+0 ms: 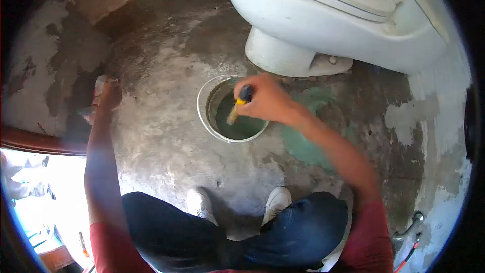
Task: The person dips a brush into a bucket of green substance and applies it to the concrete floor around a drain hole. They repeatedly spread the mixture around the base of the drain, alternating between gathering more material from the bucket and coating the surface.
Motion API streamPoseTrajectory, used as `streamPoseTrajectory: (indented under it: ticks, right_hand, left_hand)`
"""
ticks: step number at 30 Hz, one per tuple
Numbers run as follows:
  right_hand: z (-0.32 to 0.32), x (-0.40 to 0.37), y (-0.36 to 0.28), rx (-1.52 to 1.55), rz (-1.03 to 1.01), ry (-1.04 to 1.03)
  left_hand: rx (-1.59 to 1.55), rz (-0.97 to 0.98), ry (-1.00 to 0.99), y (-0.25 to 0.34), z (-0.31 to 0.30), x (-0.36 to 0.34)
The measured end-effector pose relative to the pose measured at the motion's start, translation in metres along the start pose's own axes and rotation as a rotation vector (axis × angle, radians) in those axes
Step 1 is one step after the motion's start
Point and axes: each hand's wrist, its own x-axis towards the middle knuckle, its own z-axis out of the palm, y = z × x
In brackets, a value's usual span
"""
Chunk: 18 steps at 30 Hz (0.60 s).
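Observation:
My right hand is closed round the black and yellow handle of a brush, held over a round bucket. The brush's pale tip points down toward the dark greenish liquid inside. A white wire handle loops round the bucket's left side. At the left, my left hand is beside a crumpled clear and reddish plastic bag near the wall; its fingers are too dark and blurred to make out.
A white toilet stands behind the bucket to the right. Green wet patches mark the floor right of the bucket. My white shoes are in front. A pipe fitting sticks out at the lower right wall.

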Motion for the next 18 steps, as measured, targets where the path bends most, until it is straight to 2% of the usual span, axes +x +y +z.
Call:
streamPoseTrajectory:
  ticks: [1,4,5,6,8,11,14,16,17,18]
  right_hand:
    - [0.02,0.008,0.01,-0.075,-0.01,-0.064]
    - [0.07,0.016,0.057,-0.212,-0.036,-0.145]
    - [0.081,0.017,0.069,-0.245,-0.042,-0.154]
    - [0.089,0.019,0.077,-0.241,-0.116,-0.089]
    - [0.09,0.016,0.089,-0.248,-0.23,0.05]
    - [0.044,0.011,0.053,-0.026,0.12,-0.041]
    - [0.006,-0.002,0.035,0.119,0.134,0.18]
    - [-0.013,-0.012,0.05,0.526,0.288,0.272]
    - [-0.022,-0.017,0.058,0.73,0.361,0.311]
    - [-0.033,-0.025,0.059,0.737,0.413,0.306]
  left_hand:
    - [-0.069,-0.093,-0.029,0.0,0.001,0.0]
    - [-0.051,-0.099,0.113,0.001,0.006,-0.006]
    - [-0.027,-0.157,0.046,0.006,-0.002,-0.011]
    - [-0.012,-0.168,0.017,0.008,-0.003,-0.011]
    - [0.04,-0.061,-0.03,-0.001,0.002,-0.008]
    - [0.093,0.108,-0.118,-0.008,0.008,0.005]
    - [0.286,0.197,-0.082,-0.018,0.019,0.006]
    - [0.385,0.174,-0.032,0.0,0.002,-0.003]
    - [0.392,0.124,-0.162,0.004,-0.004,0.002]
    - [0.398,0.075,-0.294,0.004,-0.005,0.008]
